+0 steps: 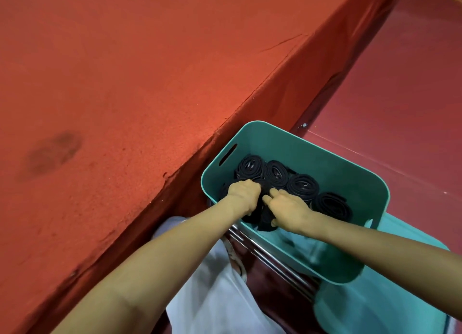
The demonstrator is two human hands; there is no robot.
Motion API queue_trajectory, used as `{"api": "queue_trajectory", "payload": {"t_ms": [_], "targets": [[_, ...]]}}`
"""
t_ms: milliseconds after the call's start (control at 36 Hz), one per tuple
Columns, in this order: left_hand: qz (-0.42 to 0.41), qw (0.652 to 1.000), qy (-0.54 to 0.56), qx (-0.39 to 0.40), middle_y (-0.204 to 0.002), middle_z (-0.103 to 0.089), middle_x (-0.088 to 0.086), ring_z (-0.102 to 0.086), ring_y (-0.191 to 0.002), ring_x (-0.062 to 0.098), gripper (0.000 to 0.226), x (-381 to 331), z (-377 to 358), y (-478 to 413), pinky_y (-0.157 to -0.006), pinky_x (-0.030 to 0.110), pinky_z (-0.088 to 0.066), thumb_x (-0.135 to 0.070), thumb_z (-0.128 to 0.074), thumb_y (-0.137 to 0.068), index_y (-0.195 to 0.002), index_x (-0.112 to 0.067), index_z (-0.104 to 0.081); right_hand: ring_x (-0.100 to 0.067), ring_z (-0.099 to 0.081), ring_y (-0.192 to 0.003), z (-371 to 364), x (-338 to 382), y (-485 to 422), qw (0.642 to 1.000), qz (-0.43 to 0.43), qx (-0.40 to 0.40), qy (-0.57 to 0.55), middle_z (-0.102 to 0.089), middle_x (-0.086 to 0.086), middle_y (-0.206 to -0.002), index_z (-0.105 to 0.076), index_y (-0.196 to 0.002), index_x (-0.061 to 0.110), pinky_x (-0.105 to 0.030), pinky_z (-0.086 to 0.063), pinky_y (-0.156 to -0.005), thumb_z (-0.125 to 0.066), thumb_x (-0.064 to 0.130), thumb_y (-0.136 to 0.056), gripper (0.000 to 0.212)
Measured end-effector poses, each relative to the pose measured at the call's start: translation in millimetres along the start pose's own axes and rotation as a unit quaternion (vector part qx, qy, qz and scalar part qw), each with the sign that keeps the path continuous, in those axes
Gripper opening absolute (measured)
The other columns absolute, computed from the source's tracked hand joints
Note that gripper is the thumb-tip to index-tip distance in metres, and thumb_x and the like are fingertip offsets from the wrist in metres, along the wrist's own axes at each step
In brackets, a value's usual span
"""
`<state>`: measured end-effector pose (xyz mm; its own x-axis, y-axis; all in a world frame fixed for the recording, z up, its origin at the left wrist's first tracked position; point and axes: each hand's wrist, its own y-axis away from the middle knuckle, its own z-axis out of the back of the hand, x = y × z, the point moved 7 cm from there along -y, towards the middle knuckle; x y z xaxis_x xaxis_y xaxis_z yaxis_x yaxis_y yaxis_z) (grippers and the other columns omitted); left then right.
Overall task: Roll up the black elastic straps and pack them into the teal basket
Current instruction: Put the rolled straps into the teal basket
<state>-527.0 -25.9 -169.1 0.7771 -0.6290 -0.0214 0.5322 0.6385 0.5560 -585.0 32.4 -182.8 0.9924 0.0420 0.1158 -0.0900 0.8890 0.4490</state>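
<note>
Four rolls (302,186) show; left hand (243,194) and right hand (290,209) half-hide another strap (264,218)

No text, label, brand, number or sign can be read; the teal basket (330,158) has plain, unmarked walls; the rolled black straps (302,185) carry small pale flecks inside their coils, too small to resolve as characters; the red cloth (130,78) carries no lettering.

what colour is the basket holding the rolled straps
Teal basket, clearest in the head view.
</note>
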Motion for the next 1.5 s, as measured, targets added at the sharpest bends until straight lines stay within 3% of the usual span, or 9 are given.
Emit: {"api": "queue_trajectory", "payload": {"t_ms": [417,583,722,806,944,1083,1194,1361,1500], "targets": [[0.004,0.998,0.043,-0.053,-0.122,-0.06,0.013,-0.058,-0.112,0.032,0.029,2.2,7.2,6.3,-0.076,0.035,-0.042,-0.009,-0.058,-0.09,-0.118,-0.008,-0.059,-0.027,-0.05,-0.113,2.5,1.5,8.8,1.0,-0.002,0.003,-0.011,-0.046,-0.009,-0.124,-0.041,-0.131,0.011,-0.035,-0.044,-0.081,-0.075,0.029,-0.079,0.064],[0.006,0.988,0.13,-0.082,-0.119,-0.061,0.01,-0.058,-0.11,0.03,0.033,20.1,26.2,9.9,-0.087,0.037,-0.047,-0.02,-0.073,-0.08,-0.11,-0.016,-0.061,-0.028,-0.049,-0.119,28.5,0.9,11.7,0.999,-0.026,-0.023,-0.011,-0.048,-0.008,-0.127,-0.044,-0.13,0.013,-0.038,-0.044,-0.087,-0.067,0.037,-0.085,0.056],[0.0,0.951,0.28,-0.129,-0.102,-0.067,0.003,-0.062,-0.097,0.02,0.025,53.2,42.6,33.1,-0.084,0.026,-0.048,-0.024,-0.076,-0.077,-0.097,-0.019,-0.063,-0.03,-0.051,-0.117,72.8,9.3,20.1,0.994,-0.04,-0.095,-0.02,-0.051,-0.008,-0.122,-0.049,-0.123,0.013,-0.039,-0.044,-0.086,-0.059,0.036,-0.091,0.04],[-0.013,0.904,0.382,-0.19,-0.09,-0.066,-0.002,-0.059,-0.078,0.008,0.019,77.3,59.2,70.9,-0.066,0.009,-0.039,-0.023,-0.075,-0.079,-0.094,-0.017,-0.065,-0.03,-0.053,-0.112,110.4,21.3,30.8,0.983,-0.038,-0.175,-0.049,-0.054,-0.006,-0.118,-0.051,-0.119,0.016,-0.037,-0.043,-0.083,-0.055,0.037,-0.093,0.034],[0.009,0.856,0.445,-0.264,-0.083,-0.066,-0.006,-0.053,-0.06,-0.01,0.015,122.7,67.3,146.2,-0.062,0.004,-0.038,-0.021,-0.074,-0.081,-0.092,-0.018,-0.065,-0.024,-0.053,-0.109,156.7,77.2,44.9,0.957,0.061,-0.269,-0.094,-0.055,-0.002,-0.117,-0.053,-0.122,0.018,-0.034,-0.041,-0.082,-0.056,0.033,-0.094,0.033],[0.058,0.815,0.439,-0.374,-0.086,-0.068,-0.011,-0.062,-0.071,0.005,0.013,168.5,73.6,244.3,-0.069,0.021,-0.046,-0.025,-0.072,-0.082,-0.093,-0.021,-0.067,-0.027,-0.055,-0.107,183.1,166.5,51.9,0.922,0.208,-0.305,-0.116,-0.058,-0.005,-0.112,-0.057,-0.118,0.014,-0.041,-0.046,-0.087,-0.059,0.029,-0.092,0.031],[0.171,0.805,0.353,-0.446,-0.095,-0.068,-0.006,-0.063,-0.078,0.012,0.016,220.0,57.5,308.0,-0.075,0.028,-0.046,-0.025,-0.07,-0.083,-0.097,-0.019,-0.066,-0.03,-0.057,-0.105,194.2,241.5,53.7,0.895,0.302,-0.306,-0.116,-0.059,-0.006,-0.113,-0.059,-0.117,0.013,-0.044,-0.048,-0.087,-0.055,0.031,-0.087,0.034],[0.321,0.76,0.292,-0.484,-0.102,-0.066,0.002,-0.061,-0.095,0.026,0.017,288.9,-1.7,386.4,-0.084,0.043,-0.049,-0.027,-0.068,-0.083,-0.099,-0.022,-0.066,-0.033,-0.056,-0.103,183.8,351.2,47.0,0.87,0.405,-0.273,-0.073,-0.058,-0.009,-0.113,-0.06,-0.118,0.01,-0.045,-0.046,-0.09,-0.059,0.029,-0.083,0.039],[0.411,0.724,0.267,-0.485,-0.104,-0.064,0.007,-0.056,-0.104,0.031,0.02,328.8,-50.6,457.2,-0.087,0.041,-0.044,-0.027,-0.068,-0.083,-0.101,-0.019,-0.067,-0.032,-0.053,-0.11,165.5,438.9,40.2,0.85,0.468,-0.234,-0.058,-0.056,-0.01,-0.117,-0.059,-0.118,0.01,-0.046,-0.044,-0.095,-0.064,0.024,-0.083,0.039]]}}
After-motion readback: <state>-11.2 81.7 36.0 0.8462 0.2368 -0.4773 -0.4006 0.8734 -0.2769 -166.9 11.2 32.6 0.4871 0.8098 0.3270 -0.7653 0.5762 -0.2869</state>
